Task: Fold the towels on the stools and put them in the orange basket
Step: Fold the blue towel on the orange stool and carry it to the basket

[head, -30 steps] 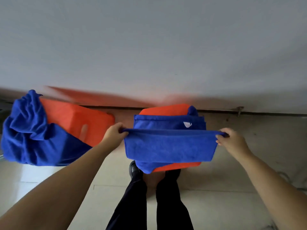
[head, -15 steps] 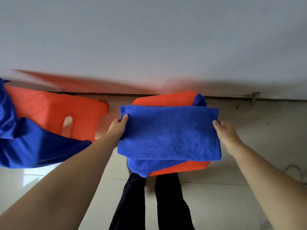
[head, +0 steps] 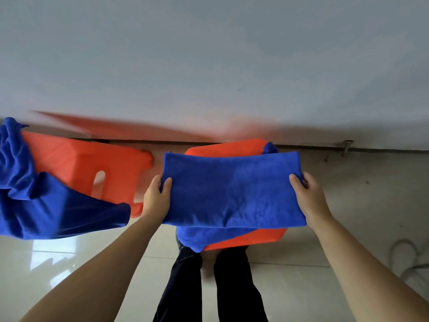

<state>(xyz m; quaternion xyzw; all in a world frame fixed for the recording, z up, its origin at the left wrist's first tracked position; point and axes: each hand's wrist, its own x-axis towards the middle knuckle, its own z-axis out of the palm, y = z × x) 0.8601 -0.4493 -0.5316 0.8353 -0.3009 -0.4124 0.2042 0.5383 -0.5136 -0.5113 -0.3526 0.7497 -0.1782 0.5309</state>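
A folded blue towel (head: pixel 232 191) lies flat across an orange stool (head: pixel 232 147) right in front of me. My left hand (head: pixel 156 196) grips its left edge, thumb on top. My right hand (head: pixel 306 191) grips its right edge the same way. Another blue towel (head: pixel 197 238) peeks out underneath at the stool's near side. To the left stands a second orange stool (head: pixel 92 163) with a crumpled blue towel (head: pixel 46 205) draped over it. I see no orange basket in this view.
A grey wall (head: pixel 209 66) rises just behind both stools. My dark trouser legs (head: pixel 209 287) stand on the glossy tiled floor (head: pixel 348 205). A pale cable (head: pixel 408 256) coils on the floor at the right.
The towel went from held up by its top edge to laid folded flat on the stool. Both hands slid down to its side edges. The view shifted slightly.
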